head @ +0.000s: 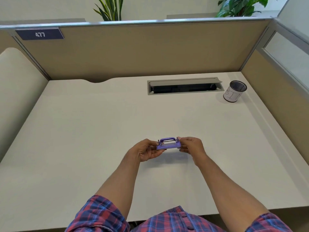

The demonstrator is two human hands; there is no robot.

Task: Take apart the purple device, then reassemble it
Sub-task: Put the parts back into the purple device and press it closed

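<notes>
Purple device [168,144], a small flat-based piece with an arched handle on top and a thin metal bar beneath the arch, held level just above the desk [100,131], near the middle of the near half, a faint shadow on the surface beneath it; gripped at its left end by the left hand [147,150], fingers curled under the base and thumb on top; pinched at its right end by the right hand [190,147], fingertips closed on the edge; both hands narrowly closed on the device, which appears whole and in one piece; bare forearms reaching in from the near edge, rolled red-and-blue plaid sleeves [98,213] at the bottom; farther off, to the right, an open cable hatch [184,87] set into the desk, its grey lid tilted up; just right of it, at the far right corner, a black mesh cup [235,93] wrapped in white paper with handwritten letters; beyond, a tan partition [142,49] with a dark plate reading 477 [40,34] at far left; green plants [240,5] behind the partition.
</notes>
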